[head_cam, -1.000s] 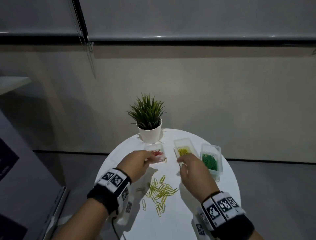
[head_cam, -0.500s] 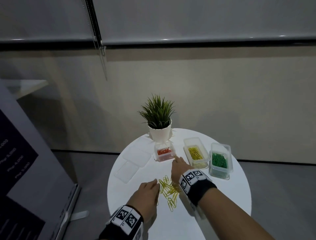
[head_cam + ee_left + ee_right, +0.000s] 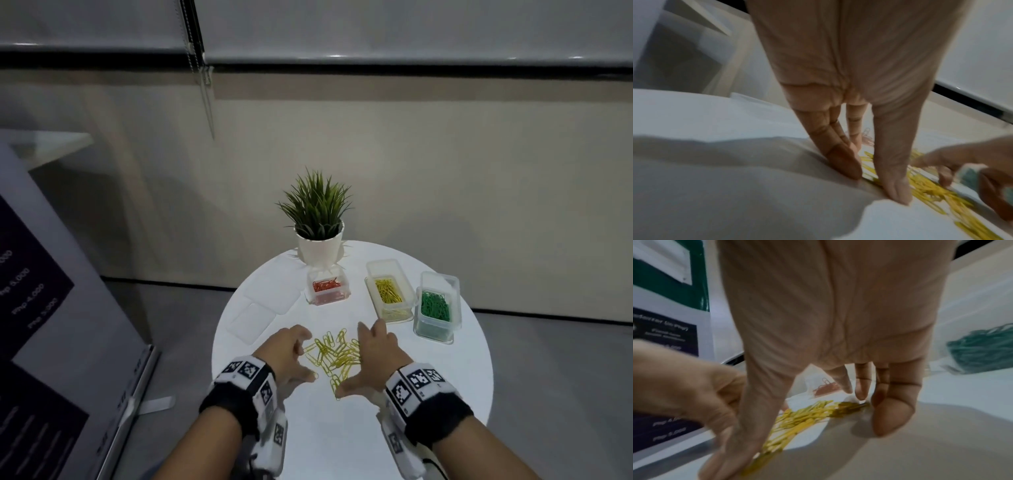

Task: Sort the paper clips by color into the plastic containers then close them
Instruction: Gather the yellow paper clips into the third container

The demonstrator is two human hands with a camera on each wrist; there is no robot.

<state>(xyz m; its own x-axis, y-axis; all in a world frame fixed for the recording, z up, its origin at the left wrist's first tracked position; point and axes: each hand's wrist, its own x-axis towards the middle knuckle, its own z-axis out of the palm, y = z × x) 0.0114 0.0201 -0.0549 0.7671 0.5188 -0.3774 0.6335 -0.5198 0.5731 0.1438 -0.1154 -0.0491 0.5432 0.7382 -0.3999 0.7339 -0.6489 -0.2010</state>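
A loose pile of yellow paper clips (image 3: 334,356) lies on the round white table (image 3: 445,377). My left hand (image 3: 291,353) rests on the table at the pile's left side, fingers straight and touching the surface (image 3: 849,167). My right hand (image 3: 373,359) flanks the pile's right side, fingers spread and straight (image 3: 892,415). Neither hand holds a clip. Three open plastic containers stand behind: one with red clips (image 3: 327,286), one with yellow clips (image 3: 388,291), one with green clips (image 3: 435,306).
A potted plant (image 3: 318,222) stands at the table's far edge behind the red container. Two clear lids (image 3: 260,308) lie flat at the table's left. A printed banner (image 3: 37,308) stands left of the table.
Both hands drew back from the containers and came down on either side of the yellow clip pile. The red container sits uncovered where the left hand was.
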